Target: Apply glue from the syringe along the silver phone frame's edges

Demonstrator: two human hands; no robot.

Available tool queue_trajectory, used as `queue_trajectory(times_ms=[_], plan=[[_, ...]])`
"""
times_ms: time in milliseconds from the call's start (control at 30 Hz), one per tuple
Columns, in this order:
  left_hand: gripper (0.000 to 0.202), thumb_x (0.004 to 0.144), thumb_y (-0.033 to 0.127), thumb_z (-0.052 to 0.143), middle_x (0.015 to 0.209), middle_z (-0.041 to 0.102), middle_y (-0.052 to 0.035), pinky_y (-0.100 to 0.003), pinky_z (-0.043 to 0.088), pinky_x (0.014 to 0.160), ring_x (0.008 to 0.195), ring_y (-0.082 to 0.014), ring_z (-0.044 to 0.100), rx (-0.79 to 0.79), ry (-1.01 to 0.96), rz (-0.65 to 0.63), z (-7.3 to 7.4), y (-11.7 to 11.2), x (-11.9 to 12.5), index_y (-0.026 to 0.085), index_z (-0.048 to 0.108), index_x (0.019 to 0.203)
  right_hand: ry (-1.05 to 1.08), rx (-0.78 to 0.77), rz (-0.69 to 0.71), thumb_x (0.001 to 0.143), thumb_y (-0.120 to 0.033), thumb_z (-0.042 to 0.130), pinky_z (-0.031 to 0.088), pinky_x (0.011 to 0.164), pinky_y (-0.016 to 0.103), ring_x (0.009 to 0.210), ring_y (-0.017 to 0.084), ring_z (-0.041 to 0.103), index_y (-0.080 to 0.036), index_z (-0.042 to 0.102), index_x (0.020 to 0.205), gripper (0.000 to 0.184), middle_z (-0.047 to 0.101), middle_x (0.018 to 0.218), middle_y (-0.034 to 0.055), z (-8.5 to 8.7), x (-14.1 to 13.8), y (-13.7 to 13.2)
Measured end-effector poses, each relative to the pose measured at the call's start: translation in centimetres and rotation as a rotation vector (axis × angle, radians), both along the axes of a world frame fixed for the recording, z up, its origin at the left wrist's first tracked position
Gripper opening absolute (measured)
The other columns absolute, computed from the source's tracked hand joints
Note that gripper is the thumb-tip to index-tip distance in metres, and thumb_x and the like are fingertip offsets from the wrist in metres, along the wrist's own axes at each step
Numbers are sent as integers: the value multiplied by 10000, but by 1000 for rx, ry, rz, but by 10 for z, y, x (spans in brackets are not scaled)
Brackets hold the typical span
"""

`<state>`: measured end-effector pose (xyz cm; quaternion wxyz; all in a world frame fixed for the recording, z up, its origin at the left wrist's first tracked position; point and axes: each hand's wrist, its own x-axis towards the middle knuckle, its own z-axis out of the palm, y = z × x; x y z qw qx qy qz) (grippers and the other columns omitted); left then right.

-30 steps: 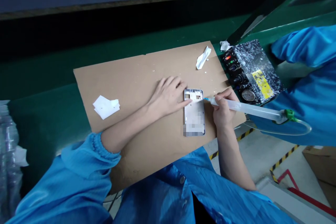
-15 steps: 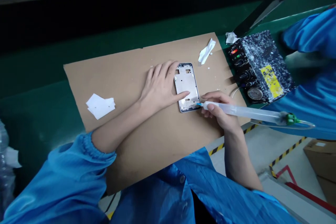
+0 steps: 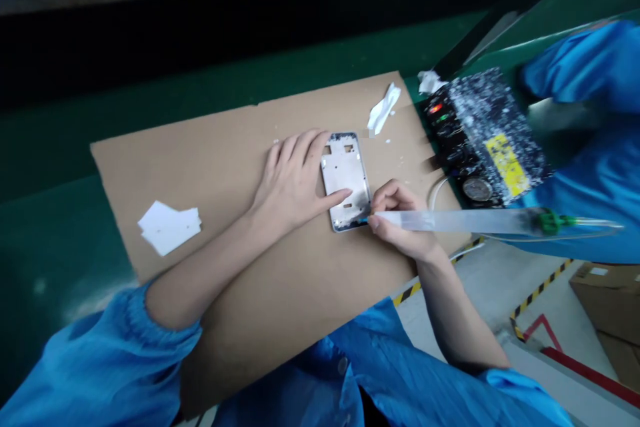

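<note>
**Bench item list: phone frame, glue syringe, two hands**

Left hand (image 3: 293, 180): open and flat, fingers spread, its fingertips resting on the left side of the frame.

Right hand (image 3: 397, 220): closed around the barrel of a clear syringe (image 3: 450, 221), pen-style.

Phone frame (image 3: 346, 180): metal, lying flat on the cardboard sheet between the two hands, with small square cut-outs at its top end. The syringe's blue tip sits at its lower right edge; whether they touch is too small to tell.

Cardboard sheet (image 3: 280, 267): brown, lying on the green bench (image 3: 60, 240) under both forearms.

White paper pieces (image 3: 167, 227): a small stack on the sheet, left of the left hand.

Crumpled tissue (image 3: 383, 109): on the sheet's far side, beyond the frame.

Black control box (image 3: 480, 137): paint-spattered, with lit indicators and a round gauge (image 3: 477, 189), just past the sheet's right corner.

Green fitting (image 3: 550, 221): on the syringe's rear end, with a thin tube.

Blue sleeve (image 3: 585, 67): far right, beyond the box.
</note>
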<state>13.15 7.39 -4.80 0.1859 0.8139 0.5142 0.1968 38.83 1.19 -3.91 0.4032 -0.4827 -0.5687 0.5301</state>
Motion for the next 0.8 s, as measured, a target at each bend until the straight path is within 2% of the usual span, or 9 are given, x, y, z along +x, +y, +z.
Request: queue_trajectory(times_ms=[133, 233, 433, 600, 800], plan=[[942, 1009, 684, 809, 1757, 612, -252, -636, 448, 1334, 1593, -481, 581, 36, 2, 10, -4, 4, -4, 152, 519, 1730, 32, -8, -35, 914, -593, 975, 359, 520, 248, 535, 119, 488, -268, 611, 850, 493, 680, 686, -39, -4, -3, 3], [927, 1010, 688, 802, 1761, 610, -247, -651, 439, 1339, 1598, -482, 575, 38, -13, 16, -5, 4, -4, 173, 525, 1730, 4, 5, -54, 876, -558, 992, 371, 526, 250, 547, 125, 499, -267, 597, 810, 495, 692, 695, -36, -5, -2, 1], [956, 1019, 711, 783, 1806, 564, -221, -630, 383, 1385, 1635, -463, 532, -20, -7, 4, -1, 1, 2, 181, 493, 1761, -202, 17, -76, 900, -510, 990, 438, 633, 292, 646, 157, 583, -258, 641, 780, 447, 721, 731, -28, -8, 5, -7], [931, 1028, 695, 775, 1818, 550, -211, -625, 354, 1400, 1639, -461, 522, -30, -23, -10, 0, 0, 3, 201, 494, 1766, -308, 109, -67, 940, -501, 964, 442, 614, 312, 634, 173, 600, -268, 670, 771, 411, 715, 713, -27, -6, 6, -10], [928, 1025, 702, 768, 1816, 554, -205, -624, 348, 1399, 1643, -456, 517, -15, -47, -13, -2, -1, 4, 211, 496, 1765, -343, 132, -69, 918, -505, 961, 448, 580, 313, 607, 175, 604, -271, 678, 752, 402, 727, 699, -18, -3, 5, -9]])
